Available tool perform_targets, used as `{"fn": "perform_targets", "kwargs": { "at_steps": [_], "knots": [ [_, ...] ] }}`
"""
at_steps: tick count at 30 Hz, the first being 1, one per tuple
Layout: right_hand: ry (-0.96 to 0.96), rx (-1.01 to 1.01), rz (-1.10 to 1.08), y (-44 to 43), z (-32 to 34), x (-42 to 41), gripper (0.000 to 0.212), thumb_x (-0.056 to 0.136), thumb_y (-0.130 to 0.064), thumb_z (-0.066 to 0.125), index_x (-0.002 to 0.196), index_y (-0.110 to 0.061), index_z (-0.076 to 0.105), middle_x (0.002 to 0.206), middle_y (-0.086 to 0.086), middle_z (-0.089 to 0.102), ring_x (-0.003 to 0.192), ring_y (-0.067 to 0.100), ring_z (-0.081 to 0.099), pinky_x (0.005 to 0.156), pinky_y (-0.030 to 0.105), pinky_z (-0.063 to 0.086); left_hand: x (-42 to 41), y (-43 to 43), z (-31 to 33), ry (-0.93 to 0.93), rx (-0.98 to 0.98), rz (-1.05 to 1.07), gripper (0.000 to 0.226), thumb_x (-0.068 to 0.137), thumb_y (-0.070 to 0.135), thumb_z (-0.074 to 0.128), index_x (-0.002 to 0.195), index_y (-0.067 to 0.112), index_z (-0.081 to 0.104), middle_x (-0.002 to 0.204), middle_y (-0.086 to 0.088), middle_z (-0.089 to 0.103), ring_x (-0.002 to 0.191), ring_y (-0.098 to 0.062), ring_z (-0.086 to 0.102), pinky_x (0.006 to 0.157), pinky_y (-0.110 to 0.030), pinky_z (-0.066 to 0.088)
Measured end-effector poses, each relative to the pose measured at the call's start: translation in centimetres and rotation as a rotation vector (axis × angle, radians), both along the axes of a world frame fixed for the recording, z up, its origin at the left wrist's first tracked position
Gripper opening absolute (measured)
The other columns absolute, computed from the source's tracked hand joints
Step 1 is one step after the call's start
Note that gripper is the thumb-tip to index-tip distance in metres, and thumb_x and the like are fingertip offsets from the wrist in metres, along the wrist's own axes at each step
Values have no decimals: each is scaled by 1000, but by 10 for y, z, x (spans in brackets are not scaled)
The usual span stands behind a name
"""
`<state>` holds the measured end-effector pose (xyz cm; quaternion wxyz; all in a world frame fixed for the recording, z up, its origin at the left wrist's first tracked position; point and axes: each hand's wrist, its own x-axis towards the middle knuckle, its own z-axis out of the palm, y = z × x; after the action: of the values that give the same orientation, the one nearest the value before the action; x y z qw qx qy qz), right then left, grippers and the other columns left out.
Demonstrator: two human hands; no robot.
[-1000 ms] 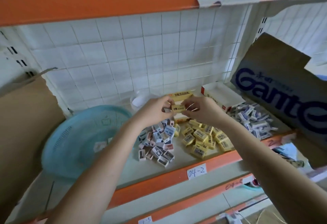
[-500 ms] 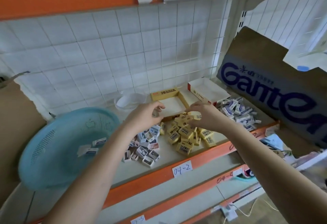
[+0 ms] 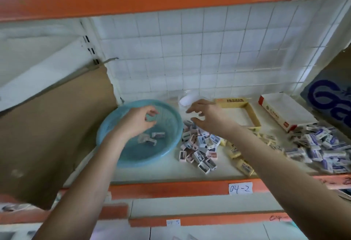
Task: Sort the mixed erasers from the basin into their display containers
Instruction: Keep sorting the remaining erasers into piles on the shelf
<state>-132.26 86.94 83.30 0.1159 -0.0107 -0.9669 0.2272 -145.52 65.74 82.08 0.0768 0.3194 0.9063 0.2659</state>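
A light blue basin (image 3: pixel 133 156) sits on the shelf with a few erasers (image 3: pixel 152 137) left in its middle. My left hand (image 3: pixel 137 121) hovers over the basin, fingers loosely curled, holding nothing I can see. My right hand (image 3: pixel 205 115) reaches leftward above a pile of white and pink boxed erasers (image 3: pixel 199 148), fingers spread and empty. A yellow display box (image 3: pixel 253 114) stands open behind it. Yellow erasers (image 3: pixel 239 154) lie under my right forearm. A blue-and-white eraser pile (image 3: pixel 322 148) lies at the right.
A clear round cup (image 3: pixel 187 100) stands by the tiled back wall. A white and red display box (image 3: pixel 284 114) sits right of the yellow one. Brown cardboard (image 3: pixel 47 126) fills the left; a printed carton (image 3: pixel 332 97) is at far right. The orange shelf edge (image 3: pixel 171 187) carries label 04-2.
The view swung left toward the basin. Both hands left the yellow eraser pile and moved left; the left hand now hangs over the basin, the right hand is empty above the white-pink pile.
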Motion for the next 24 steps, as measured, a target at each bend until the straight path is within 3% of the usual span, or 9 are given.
{"fn": "perform_targets", "kwargs": {
  "at_steps": [4,6,9,12,14,16,19,24],
  "knots": [
    [-78,13,109,-37,3,-37,33,87,-13,61,119,-15,63,124,5,55,102,20,58,96,29,43,-12,-23,-11,-64,-305,-2,48,79,17,74,125,18,58,124,3,60,109,-20,57,89,-25,42],
    [-181,141,162,-54,-2,-56,39,88,-16,59,127,-15,57,131,5,51,113,20,53,99,23,35,-10,-23,-19,-67,-432,-50,54,80,22,74,130,17,54,130,0,57,115,-21,54,93,-25,40],
    [-375,392,192,-79,-20,-84,43,88,-16,57,130,-13,54,133,9,51,120,26,50,102,33,40,-4,-20,-26,-32,-479,-73,42,80,23,74,119,18,62,114,-1,63,106,-21,56,76,-24,36],
    [-464,530,168,-96,-34,-95,31,90,-11,53,120,-5,58,119,13,59,109,32,58,91,39,49,-7,-23,-29,-4,-454,-52,23,80,24,73,102,23,66,89,8,55,85,-14,50,61,-24,30],
    [-459,547,154,-101,-38,-95,28,90,-8,51,116,-2,60,114,15,60,105,34,61,83,39,49,-9,-28,-28,2,-472,-35,20,80,26,73,98,24,65,88,7,57,81,-13,50,57,-24,31],
    [-421,531,158,-101,-41,-97,27,87,-8,53,112,-2,61,110,16,62,102,34,62,79,38,49,-12,-33,-27,25,-479,-19,19,80,27,72,97,23,65,94,4,63,85,-17,56,64,-25,38],
    [-316,430,160,-87,-34,-98,25,84,-10,54,105,-5,65,105,15,65,101,31,61,81,34,49,-18,-36,-20,-1,-431,-3,17,80,25,71,95,21,64,98,2,66,88,-19,59,70,-28,42],
    [-128,252,68,-29,15,-70,28,85,-16,58,112,-15,66,108,6,62,101,23,58,85,28,45,-17,-4,11,123,-282,-32,11,80,28,69,88,28,60,95,9,68,79,-13,57,69,-26,44]
  ]
}}
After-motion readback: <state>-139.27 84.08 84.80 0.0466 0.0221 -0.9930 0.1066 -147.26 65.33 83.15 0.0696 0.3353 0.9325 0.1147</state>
